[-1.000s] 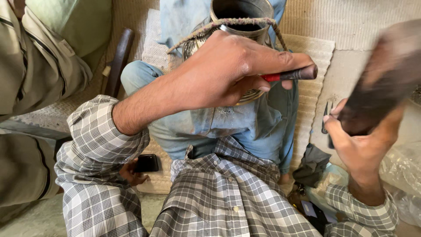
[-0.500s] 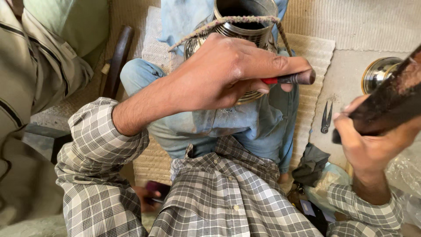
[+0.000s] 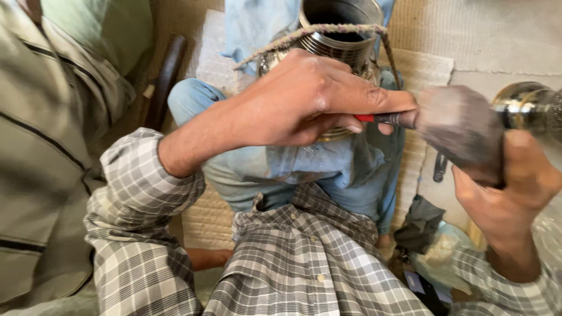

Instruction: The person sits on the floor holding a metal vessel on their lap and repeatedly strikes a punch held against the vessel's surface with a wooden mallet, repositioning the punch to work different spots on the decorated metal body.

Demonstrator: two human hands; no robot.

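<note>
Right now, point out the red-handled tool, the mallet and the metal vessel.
Red-handled tool [image 3: 383,119]: head view, on the dark shank just past the red grip held by the left hand [image 3: 316,96].
Mallet [image 3: 459,131]: head view, on its blurred dark head, above the right hand [image 3: 506,199].
Metal vessel [image 3: 339,44]: head view, on the ribbed neck.

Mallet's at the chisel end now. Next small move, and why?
Probably lift the mallet back off for another tap. The right hand has its blurred dark head at the butt of the red-handled chisel, which the left hand grips against the ribbed metal vessel held in the lap.
</note>
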